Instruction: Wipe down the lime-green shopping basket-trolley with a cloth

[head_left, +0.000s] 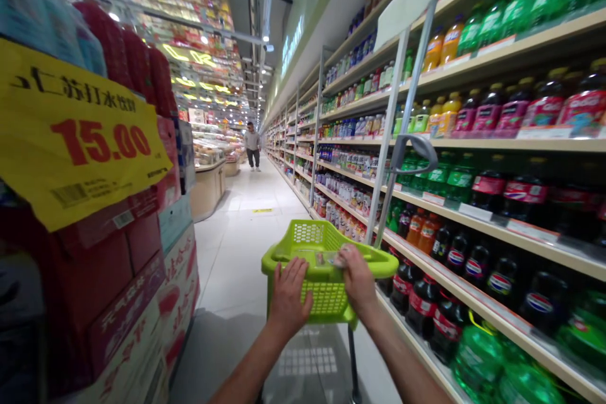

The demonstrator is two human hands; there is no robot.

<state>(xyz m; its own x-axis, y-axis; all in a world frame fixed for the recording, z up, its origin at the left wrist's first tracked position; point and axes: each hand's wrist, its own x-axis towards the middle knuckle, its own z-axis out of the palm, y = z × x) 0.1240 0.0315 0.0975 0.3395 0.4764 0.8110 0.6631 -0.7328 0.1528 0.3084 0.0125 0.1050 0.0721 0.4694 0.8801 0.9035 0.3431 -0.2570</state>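
Note:
A lime-green shopping cart (326, 293) with a perforated basket stands in front of me on the aisle floor. My left hand (290, 297) rests on its near bar, fingers laid over the top and thumb lower down. Farther right on the same bar, my right hand (356, 278) has its fingers curled over. By those fingers a small, crumpled, clear-looking piece of plastic (337, 259) shows; whether the hand pinches it or it lies on the bar, I cannot tell. The visible part of the basket interior shows only its green mesh wall.
Shelves of drink bottles (509, 192) line the right side, with a metal ladder (386, 158) leaning there close to the cart. Stacked boxes (137, 290) under a yellow price sign (85, 139) stand at left. A person (252, 145) is down the aisle near a display counter (208, 186).

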